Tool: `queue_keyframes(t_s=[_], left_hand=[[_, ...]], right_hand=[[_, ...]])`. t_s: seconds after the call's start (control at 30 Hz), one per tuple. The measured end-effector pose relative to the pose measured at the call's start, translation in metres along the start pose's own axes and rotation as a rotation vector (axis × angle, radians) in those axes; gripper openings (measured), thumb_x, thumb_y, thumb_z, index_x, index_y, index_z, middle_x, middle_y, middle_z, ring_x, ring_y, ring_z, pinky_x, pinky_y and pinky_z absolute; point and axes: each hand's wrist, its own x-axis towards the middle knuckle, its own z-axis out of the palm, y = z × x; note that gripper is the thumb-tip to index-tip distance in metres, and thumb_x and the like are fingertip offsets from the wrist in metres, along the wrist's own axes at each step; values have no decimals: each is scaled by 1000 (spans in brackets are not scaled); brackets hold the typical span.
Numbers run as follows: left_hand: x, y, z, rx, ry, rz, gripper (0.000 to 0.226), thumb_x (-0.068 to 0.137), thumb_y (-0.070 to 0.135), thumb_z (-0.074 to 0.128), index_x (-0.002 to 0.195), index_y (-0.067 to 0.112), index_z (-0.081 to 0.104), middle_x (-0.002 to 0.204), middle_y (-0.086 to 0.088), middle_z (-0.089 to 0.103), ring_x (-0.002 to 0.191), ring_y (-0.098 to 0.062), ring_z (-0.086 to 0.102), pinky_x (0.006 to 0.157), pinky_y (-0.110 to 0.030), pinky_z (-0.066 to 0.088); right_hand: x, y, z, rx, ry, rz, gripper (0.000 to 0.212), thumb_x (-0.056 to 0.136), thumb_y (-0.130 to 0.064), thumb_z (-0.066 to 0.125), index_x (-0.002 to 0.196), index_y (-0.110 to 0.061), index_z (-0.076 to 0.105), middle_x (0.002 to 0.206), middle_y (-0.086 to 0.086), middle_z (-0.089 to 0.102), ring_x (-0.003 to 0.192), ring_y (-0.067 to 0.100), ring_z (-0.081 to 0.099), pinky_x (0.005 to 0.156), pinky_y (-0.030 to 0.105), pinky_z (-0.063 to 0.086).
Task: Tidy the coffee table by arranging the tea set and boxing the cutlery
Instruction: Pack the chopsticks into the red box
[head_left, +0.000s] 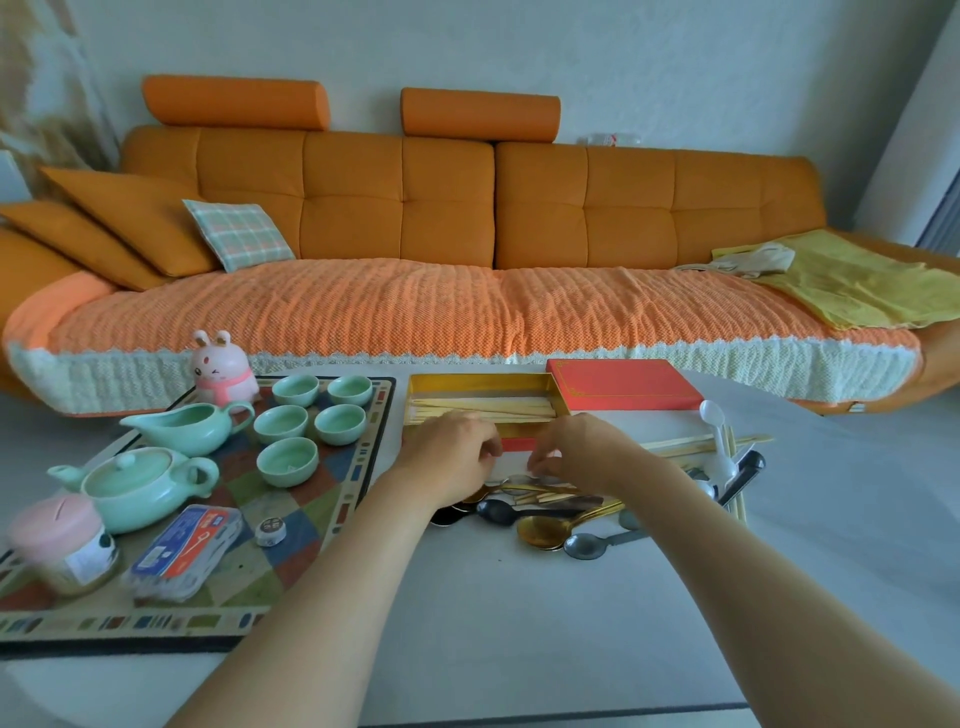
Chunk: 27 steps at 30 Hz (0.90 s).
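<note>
An open gold-lined box (483, 387) with several wooden chopsticks (483, 408) in it stands mid-table, its red lid (623, 385) at its right. My left hand (457, 457) and my right hand (576, 452) hover close together at the box's front wall, fingers curled. What they pinch, if anything, is hidden. Just in front lies a pile of cutlery: a black spoon (493, 512), gold spoons (540, 532) and a grey spoon (584, 545). On the left, a mint teapot (135, 483), a pitcher (192, 426) and several cups (287, 460) sit on a patterned mat (311, 519).
More chopsticks (701, 447), a white plastic spoon (711, 415) and a black-handled utensil (745, 475) lie to the right. A pink bunny figure (223, 371), a pink-lidded jar (57, 540), a blue-red packet (187, 545) and a small round tin (270, 531) share the mat. An orange sofa (467, 218) stands behind.
</note>
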Motion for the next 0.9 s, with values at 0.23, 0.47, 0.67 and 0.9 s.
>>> queue_keyframes(t_s=[0.23,0.47,0.67,0.9], left_hand=[[0,3,7,-24,-110,-69,21,95,31,60,111,28,73,113,8,65,98,-15,60,75,-25,46],[4,-2,7,-36,-36,-137,18,96,23,54,106,30,67,109,7,67,93,-17,61,72,-30,48],[9,-13,-10,-24,211,-121,17,98,26,55,107,27,70,105,9,67,97,-17,61,77,-31,47],[8,-27,-6,89,221,-105,33,97,22,55,129,24,59,125,4,56,116,-21,48,95,-34,36]], right_hand=[[0,-3,-1,1,-30,15,14,92,-29,61,101,-31,72,111,-9,65,97,13,59,86,31,52],[-3,-4,-1,117,157,-44,16,98,-25,53,105,-25,68,108,-5,66,91,14,61,78,29,53],[4,3,-2,194,399,-115,24,97,-10,52,109,-17,72,108,1,65,94,21,61,81,35,51],[25,6,6,152,535,-28,26,95,-5,53,107,-15,74,108,4,67,99,27,61,84,40,50]])
